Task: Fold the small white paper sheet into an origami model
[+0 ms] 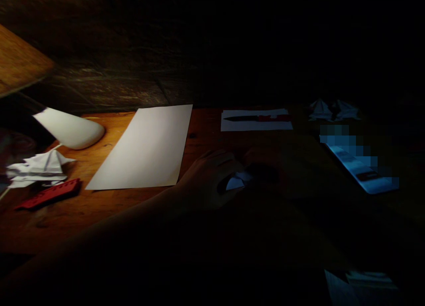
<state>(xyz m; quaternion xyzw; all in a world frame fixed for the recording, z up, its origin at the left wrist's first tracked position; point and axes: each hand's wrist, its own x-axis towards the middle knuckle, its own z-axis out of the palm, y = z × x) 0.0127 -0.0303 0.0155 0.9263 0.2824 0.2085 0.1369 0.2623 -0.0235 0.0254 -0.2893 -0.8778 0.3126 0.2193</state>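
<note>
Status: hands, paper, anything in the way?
Left hand gripping small pale paper piece. Right hand alongside, too dark to read grip. Knife beyond both hands, lying on white paper; nothing visibly blocking, deep shadow though.

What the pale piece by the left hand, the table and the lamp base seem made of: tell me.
Pale piece: probably paper, matte, judging by its flat, sharp-edged face, though darkness hides much.
Table: wood, perhaps varnished, from its warm brown, streaky grain.
Lamp base: smooth, white, possibly ceramic or plastic; its soft, even shading fits either.
</note>
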